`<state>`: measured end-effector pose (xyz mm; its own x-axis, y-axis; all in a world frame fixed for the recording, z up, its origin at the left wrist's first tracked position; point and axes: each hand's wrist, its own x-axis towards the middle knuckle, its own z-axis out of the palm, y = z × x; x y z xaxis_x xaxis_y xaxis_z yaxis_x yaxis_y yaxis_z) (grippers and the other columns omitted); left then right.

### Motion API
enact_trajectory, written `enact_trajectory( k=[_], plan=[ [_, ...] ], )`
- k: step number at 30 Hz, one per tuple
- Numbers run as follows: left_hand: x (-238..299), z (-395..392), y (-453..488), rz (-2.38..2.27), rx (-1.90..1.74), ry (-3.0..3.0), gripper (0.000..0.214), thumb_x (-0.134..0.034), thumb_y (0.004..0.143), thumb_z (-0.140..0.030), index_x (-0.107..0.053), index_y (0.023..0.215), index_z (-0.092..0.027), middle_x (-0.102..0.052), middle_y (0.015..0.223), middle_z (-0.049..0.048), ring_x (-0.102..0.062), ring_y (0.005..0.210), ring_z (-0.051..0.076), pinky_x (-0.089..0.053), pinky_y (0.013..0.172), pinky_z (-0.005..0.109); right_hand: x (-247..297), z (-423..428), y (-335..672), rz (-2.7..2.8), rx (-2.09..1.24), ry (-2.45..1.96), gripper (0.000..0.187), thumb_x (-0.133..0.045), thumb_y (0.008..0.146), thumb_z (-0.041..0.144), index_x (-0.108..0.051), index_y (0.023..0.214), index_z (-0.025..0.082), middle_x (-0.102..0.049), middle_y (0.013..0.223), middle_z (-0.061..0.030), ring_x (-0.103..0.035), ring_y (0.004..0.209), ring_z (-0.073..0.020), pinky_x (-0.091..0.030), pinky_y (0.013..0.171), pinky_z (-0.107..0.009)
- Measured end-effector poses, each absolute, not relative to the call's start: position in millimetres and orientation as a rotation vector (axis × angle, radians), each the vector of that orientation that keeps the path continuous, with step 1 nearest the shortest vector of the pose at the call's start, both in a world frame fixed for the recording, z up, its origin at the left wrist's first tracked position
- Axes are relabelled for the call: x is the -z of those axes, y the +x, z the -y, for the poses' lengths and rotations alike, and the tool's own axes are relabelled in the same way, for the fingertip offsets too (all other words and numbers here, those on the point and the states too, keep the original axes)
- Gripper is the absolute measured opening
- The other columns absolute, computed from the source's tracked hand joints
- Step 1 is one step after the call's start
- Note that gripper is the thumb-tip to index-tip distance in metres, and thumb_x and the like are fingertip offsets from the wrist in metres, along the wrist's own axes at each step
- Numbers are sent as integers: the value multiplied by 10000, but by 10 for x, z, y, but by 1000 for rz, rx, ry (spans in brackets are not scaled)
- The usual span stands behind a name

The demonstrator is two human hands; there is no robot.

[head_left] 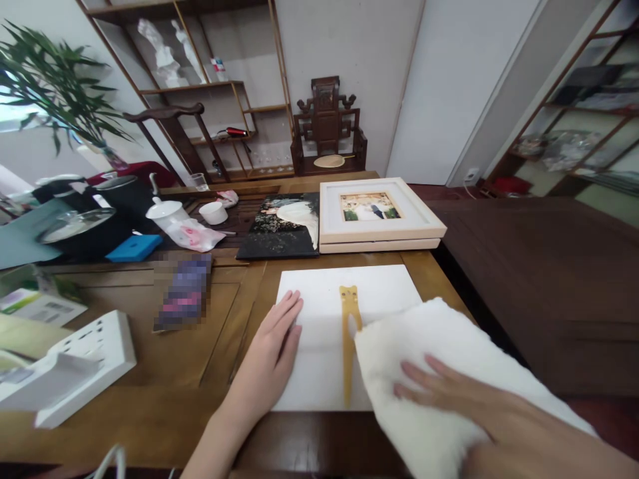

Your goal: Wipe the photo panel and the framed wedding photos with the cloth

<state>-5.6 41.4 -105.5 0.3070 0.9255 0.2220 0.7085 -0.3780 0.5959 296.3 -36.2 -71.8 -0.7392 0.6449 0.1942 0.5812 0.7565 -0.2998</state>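
Board (319, 332) bearing a yellow cat figure (348, 352) lies on the table (174, 372) near the frame (372, 207), the left hand (267, 349) resting straight-fingered on the board's left edge, the right (462, 396) spread flat over a cloth (419, 332) covering its right side.

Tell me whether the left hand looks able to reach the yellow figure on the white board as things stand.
Probably yes: only bare white board shows between the left hand and the yellow figure. The white cloth under the right hand lies on the figure's other side.
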Motion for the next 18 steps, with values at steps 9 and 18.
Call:
enact_trajectory(
  k=[9, 18],
  plan=[
    [1055, -408, -69, -1437, -812, 2185, 405, -403, 923, -263, -505, 1304, -167, -440, 1433, 96, -348, 1357, 221, -276, 1136, 446, 853, -715, 2817, 2602, -49, -1102, 495, -410, 553, -54, -653, 954, 104, -439, 1387, -206, -294, 1338, -307, -306, 1071, -517],
    [1068, -404, -62, -1431, -825, 2187, 406, -405, 925, -261, -494, 1313, -184, -429, 1442, 85, -331, 1366, 214, -262, 1143, 442, 848, 4, 2757, 2669, -109, -1067, 372, -449, 614, -35, -716, 756, 182, -410, 1421, -115, -292, 1334, -335, -267, 1080, -560]
  ],
)
